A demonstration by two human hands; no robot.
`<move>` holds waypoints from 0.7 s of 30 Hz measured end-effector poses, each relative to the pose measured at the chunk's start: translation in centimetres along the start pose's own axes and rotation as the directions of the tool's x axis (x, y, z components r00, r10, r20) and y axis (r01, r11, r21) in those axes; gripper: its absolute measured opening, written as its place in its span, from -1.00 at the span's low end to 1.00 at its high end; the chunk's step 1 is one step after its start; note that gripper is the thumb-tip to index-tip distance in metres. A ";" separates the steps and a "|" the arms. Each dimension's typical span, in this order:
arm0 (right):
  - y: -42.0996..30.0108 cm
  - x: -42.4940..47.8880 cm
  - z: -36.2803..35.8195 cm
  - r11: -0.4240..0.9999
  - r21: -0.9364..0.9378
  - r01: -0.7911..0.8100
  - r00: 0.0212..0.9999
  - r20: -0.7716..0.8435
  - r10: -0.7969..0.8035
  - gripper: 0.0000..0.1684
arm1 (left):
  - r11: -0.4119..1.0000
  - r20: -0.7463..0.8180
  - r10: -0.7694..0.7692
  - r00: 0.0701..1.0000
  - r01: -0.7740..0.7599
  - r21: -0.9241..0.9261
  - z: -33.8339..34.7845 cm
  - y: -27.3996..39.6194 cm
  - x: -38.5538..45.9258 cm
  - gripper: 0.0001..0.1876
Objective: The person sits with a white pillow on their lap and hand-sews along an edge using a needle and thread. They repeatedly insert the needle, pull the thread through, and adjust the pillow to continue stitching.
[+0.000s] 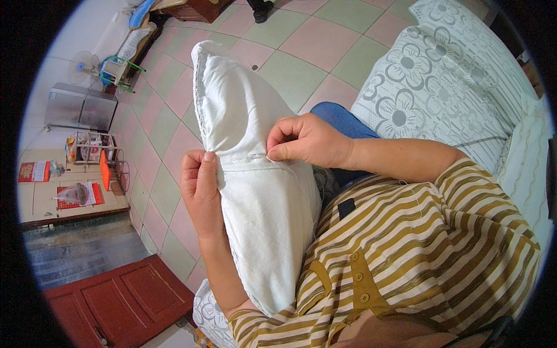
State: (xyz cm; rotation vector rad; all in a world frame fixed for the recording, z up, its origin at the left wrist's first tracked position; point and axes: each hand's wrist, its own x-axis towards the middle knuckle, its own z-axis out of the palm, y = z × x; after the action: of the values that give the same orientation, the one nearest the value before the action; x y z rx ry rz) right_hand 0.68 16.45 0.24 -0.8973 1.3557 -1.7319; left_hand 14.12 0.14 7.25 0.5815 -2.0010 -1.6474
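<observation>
A stuffed white cloth cushion (261,217) lies across my lap, with an edge of dense stitching along its left side. Across its middle runs a folded seam (243,162), which carries a short dark mark, a stitch or part of a needle. My left hand (200,182) pinches the seam's left end, thumb on top and fingers beneath. At the seam's right part, the thumb and forefinger of my right hand (300,141) are pinched together on a fine white thread (293,167). Whether a needle is also between them is hidden. Loose thread trails over the cushion's right side.
To my right is a seat with a flower-patterned cover (404,87). Pink and green tiles (300,78) make up the floor. A red door (126,300) stands at lower left. Farther off are a green-framed chair (117,71), a fan (82,67) and another person's dark shoe (261,13).
</observation>
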 end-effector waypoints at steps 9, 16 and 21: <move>0.8 -0.7 -1.4 0.966 -0.206 0.156 0.987 -0.001 -0.160 -0.87 | 0.999 0.022 0.018 1.000 -0.017 -0.031 -0.2 0.1 -0.3 -0.87; -0.3 -0.2 0.2 0.979 -0.104 0.174 0.984 -0.014 -0.177 -0.84 | 0.999 0.007 -0.013 1.000 0.013 -0.041 0.3 0.3 -0.3 -0.86; -3.2 0.2 0.0 0.830 -0.436 0.349 0.932 0.066 -0.358 -0.87 | 0.997 0.041 -0.017 0.999 0.020 -0.077 0.3 0.2 -0.2 -0.85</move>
State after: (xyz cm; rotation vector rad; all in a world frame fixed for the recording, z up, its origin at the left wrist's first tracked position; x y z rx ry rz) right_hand 0.17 16.76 3.41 -1.4696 1.7192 -1.7239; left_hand 14.06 0.54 7.37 0.5445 -1.9552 -1.7530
